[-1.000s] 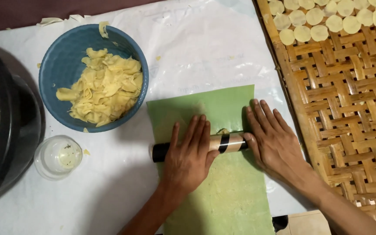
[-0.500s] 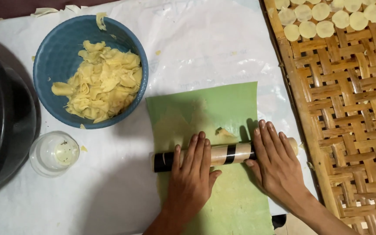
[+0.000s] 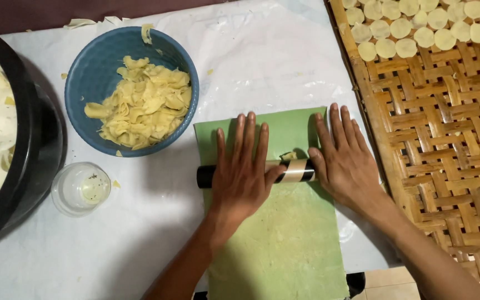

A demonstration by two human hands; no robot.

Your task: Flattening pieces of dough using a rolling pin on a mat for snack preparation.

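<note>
A green mat (image 3: 281, 244) lies on the white-covered table, with thin pale dough spread on its near half. Across it lies a black and cream rolling pin (image 3: 293, 170). My left hand (image 3: 243, 166) rests flat on the pin's left part, fingers stretched forward. My right hand (image 3: 343, 158) presses flat on the pin's right end. A small scrap of dough (image 3: 288, 156) sits just ahead of the pin between my hands.
A blue bowl (image 3: 84, 83) of pale dough trimmings stands at the upper left. A small clear glass (image 3: 80, 188) sits below it. A black pot (image 3: 34, 150) of white discs is at the far left. A woven bamboo tray (image 3: 445, 139) with round dough discs (image 3: 418, 28) fills the right.
Both hands have rolled the pin across the green mat, first towards me and then away again. The camera view shifted slightly.
</note>
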